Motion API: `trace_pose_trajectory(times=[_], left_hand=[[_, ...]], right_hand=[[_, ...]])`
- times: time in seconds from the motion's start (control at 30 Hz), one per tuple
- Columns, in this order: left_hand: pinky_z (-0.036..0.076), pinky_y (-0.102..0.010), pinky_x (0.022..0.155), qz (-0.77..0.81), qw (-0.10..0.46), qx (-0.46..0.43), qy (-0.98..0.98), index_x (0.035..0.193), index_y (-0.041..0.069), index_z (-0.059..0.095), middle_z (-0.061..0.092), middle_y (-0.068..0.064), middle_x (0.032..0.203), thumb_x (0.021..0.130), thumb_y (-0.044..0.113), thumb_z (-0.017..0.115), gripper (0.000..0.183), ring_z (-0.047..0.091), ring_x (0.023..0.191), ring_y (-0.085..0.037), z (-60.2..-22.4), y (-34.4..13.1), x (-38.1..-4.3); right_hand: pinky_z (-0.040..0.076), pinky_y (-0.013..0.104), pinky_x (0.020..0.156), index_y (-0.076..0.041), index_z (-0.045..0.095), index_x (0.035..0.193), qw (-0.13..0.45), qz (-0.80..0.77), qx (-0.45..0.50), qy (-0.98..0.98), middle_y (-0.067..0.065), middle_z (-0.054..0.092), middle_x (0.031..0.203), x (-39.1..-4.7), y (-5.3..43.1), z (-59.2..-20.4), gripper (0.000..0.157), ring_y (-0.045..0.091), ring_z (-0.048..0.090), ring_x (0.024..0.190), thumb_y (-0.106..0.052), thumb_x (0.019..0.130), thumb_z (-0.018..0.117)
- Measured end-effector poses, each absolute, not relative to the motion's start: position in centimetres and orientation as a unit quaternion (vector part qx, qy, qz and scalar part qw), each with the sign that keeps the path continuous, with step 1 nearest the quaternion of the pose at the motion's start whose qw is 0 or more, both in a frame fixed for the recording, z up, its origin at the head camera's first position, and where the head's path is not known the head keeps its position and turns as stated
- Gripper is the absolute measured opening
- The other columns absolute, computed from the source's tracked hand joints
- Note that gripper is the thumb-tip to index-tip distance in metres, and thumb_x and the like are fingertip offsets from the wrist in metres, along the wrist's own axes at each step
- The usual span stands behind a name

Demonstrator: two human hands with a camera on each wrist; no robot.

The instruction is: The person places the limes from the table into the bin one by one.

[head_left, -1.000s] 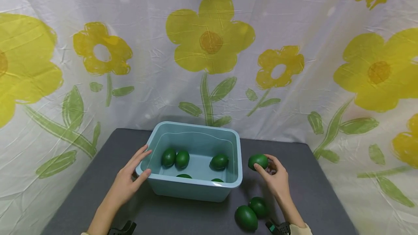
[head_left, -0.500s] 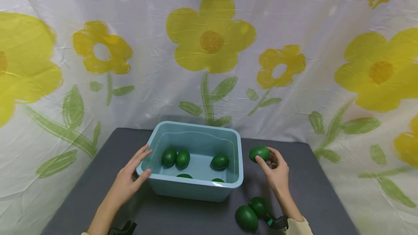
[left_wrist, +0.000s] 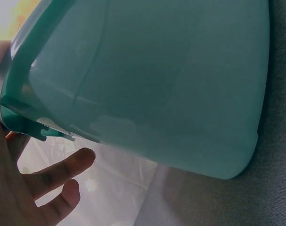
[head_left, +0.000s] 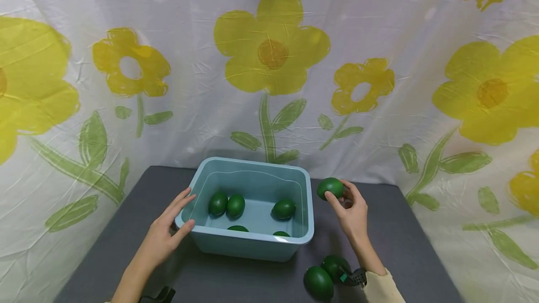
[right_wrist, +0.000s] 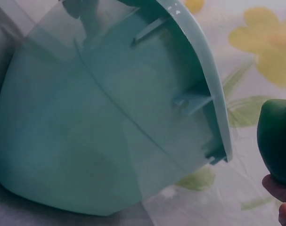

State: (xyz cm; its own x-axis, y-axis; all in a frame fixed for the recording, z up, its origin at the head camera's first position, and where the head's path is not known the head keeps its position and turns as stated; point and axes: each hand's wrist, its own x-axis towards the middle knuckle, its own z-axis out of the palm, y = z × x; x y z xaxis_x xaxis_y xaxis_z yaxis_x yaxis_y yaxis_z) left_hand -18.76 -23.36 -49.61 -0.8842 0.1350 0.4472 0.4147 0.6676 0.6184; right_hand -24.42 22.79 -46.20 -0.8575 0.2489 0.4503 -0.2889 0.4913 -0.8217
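With the green fruit (head_left: 330, 188) clamped in the right grip (head_left: 353, 212), the bin rim (head_left: 252, 235) is best cleared gently, the left grip (head_left: 162, 235) being spread at its left end.

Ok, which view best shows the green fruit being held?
The head view: the green fruit shows nearly whole in the right hand. The right wrist view crops it at the right edge; the left wrist view misses it.

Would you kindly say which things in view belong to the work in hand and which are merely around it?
Likely in use:
green fruit in the right hand
blue bin, left hand at its side
fruits inside it
two fruits lying outside it

Likely just around:
flower-print curtain
dark wrist devices
grey table
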Motion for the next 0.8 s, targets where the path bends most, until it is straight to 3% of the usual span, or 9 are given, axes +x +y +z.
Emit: trace_pose_trajectory(times=[0.2, 0.53, 0.8], left_hand=[[0.048, -0.028, 0.069, -0.374, 0.189, -0.154, -0.895, 0.158, 0.015, 0.051, 0.037, -0.003, 0.171, 0.103, 0.022, 0.069, 0.058, 0.049, 0.117, -0.003, -49.6, -23.4, -18.6], [0.048, -0.028, 0.069, -0.373, 0.188, -0.151, -0.896, 0.158, 0.016, 0.051, 0.038, -0.003, 0.171, 0.103, 0.023, 0.069, 0.059, 0.051, 0.114, -0.006, -49.6, -23.4, -18.7], [0.048, -0.028, 0.069, -0.372, 0.189, -0.152, -0.896, 0.159, 0.016, 0.051, 0.038, -0.003, 0.170, 0.103, 0.023, 0.070, 0.059, 0.051, 0.114, -0.007, -49.6, -23.3, -18.8]], right_hand=[[0.041, 0.027, 0.065, -0.007, 0.069, 0.135, 0.268, 0.508, 0.025, -0.818, 0.013, 0.074, 0.097, -24.6, 22.2, -45.7, 0.045, 0.011, 0.052, 0.075, -0.020, 0.093, 0.083], [0.038, 0.023, 0.064, -0.007, 0.068, 0.136, 0.265, 0.515, 0.031, -0.814, 0.015, 0.075, 0.100, -25.0, 21.2, -45.1, 0.047, 0.011, 0.052, 0.074, -0.021, 0.093, 0.082], [0.037, 0.026, 0.062, -0.008, 0.069, 0.135, 0.251, 0.521, 0.047, -0.815, 0.014, 0.074, 0.096, -25.4, 19.9, -44.4, 0.047, 0.016, 0.051, 0.070, -0.023, 0.092, 0.083]])
